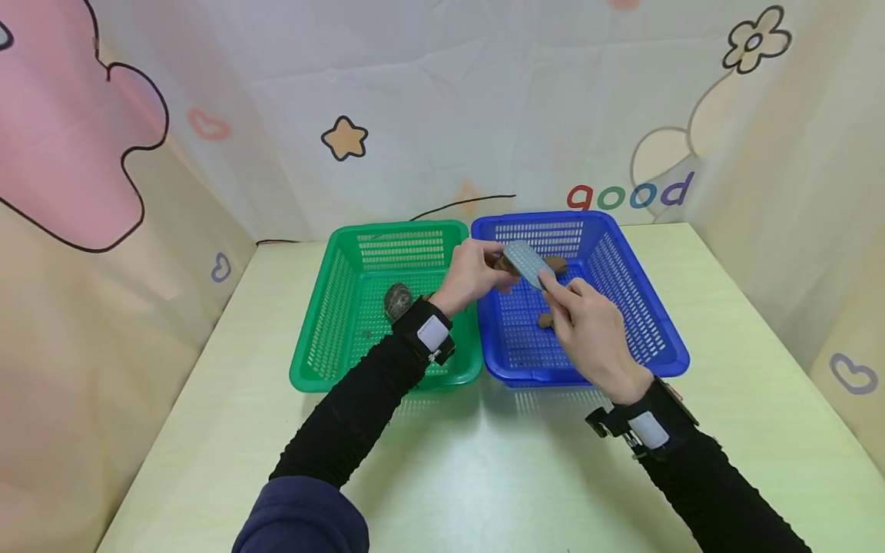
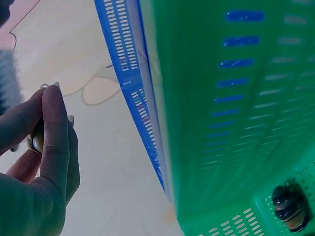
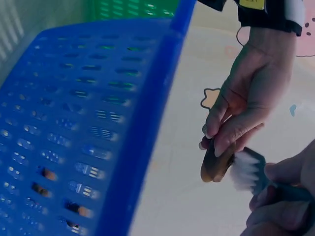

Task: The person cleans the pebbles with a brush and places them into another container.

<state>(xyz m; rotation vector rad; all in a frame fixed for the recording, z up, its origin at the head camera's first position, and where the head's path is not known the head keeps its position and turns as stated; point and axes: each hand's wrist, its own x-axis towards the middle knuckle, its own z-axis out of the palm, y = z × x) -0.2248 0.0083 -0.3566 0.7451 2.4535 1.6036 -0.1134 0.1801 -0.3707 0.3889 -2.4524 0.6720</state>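
Note:
My left hand pinches a brown stone between thumb and fingers, above the inner edges of the two baskets. With my right hand I grip a scrubbing brush with a grey-blue back. Its white bristles face the stone and are right at its side in the right wrist view. Fingers cover most of the stone in the left wrist view. Below the hands, brown stones lie in the blue basket. A dark, pale-veined stone lies in the green basket.
Both baskets stand side by side on a pale table, the green one on the left. Behind them hangs a printed curtain, with more cloth at both sides. A small brown stone lies toward the front of the blue basket.

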